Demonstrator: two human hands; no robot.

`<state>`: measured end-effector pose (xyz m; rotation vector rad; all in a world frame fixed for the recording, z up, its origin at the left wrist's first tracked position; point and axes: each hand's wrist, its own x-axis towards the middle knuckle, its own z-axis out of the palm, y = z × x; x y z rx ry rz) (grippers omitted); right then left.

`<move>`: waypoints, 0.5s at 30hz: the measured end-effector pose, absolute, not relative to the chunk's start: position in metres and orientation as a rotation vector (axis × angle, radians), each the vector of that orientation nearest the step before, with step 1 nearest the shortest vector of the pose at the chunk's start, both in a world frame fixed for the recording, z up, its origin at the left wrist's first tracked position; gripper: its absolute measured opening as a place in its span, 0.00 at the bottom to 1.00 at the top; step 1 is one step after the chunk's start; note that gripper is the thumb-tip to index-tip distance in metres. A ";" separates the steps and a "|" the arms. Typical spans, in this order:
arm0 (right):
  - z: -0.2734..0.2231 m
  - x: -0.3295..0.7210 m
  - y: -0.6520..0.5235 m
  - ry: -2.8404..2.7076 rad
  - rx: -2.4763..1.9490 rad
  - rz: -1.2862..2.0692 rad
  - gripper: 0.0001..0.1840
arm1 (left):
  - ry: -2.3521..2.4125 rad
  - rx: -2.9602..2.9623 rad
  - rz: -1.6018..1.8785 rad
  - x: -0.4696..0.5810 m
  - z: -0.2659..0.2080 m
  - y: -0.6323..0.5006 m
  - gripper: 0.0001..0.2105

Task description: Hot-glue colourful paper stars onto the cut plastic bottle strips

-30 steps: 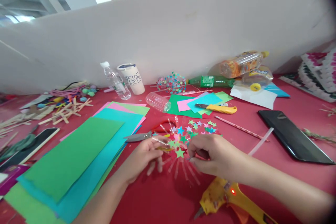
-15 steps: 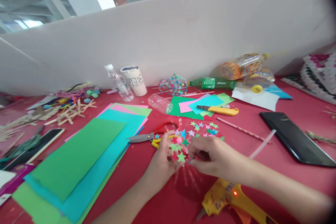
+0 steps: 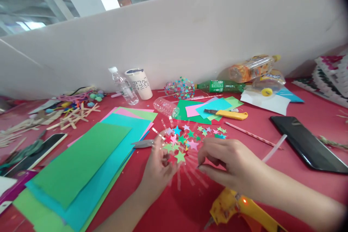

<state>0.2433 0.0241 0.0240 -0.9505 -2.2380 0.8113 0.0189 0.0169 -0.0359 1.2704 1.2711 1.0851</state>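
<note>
My left hand [image 3: 159, 165] grips the left side of a clear plastic piece [image 3: 190, 175] whose edge is cut into strips fanning outward. Colourful paper stars, such as a light green star [image 3: 179, 157] and a pink star [image 3: 193, 145], cover its middle. My right hand [image 3: 227, 157] hovers just right of it, thumb and forefinger pinched together; whatever they hold is too small to name. Below my right forearm lies a yellow glue gun [image 3: 231, 204] with a red light on. The scissors [image 3: 143, 144] lie behind my left hand, mostly hidden. Loose paper stars [image 3: 220, 130] are scattered behind the right hand.
Coloured paper sheets [image 3: 89, 163] are stacked on the left. At the back are a water bottle [image 3: 123, 87], a cup [image 3: 139, 84], a cut clear bottle [image 3: 165, 107], a star-covered ball [image 3: 179, 87] and a green bottle [image 3: 220, 86]. A yellow cutter [image 3: 231, 114] and black phone [image 3: 304, 143] lie right.
My left hand has shifted left with the starred plastic piece, which now faces me more openly and covers the scissors' handles. My right hand has moved slightly right, away from the stars, still pinched.
</note>
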 end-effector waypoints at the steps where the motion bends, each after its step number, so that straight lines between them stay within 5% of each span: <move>1: 0.024 0.243 0.022 -2.256 -0.917 0.756 0.04 | 1.260 1.267 1.084 0.020 -0.035 0.016 0.43; 15: 0.029 0.246 0.011 -2.250 -0.764 0.115 0.11 | 1.302 1.162 1.119 0.032 -0.022 0.012 0.39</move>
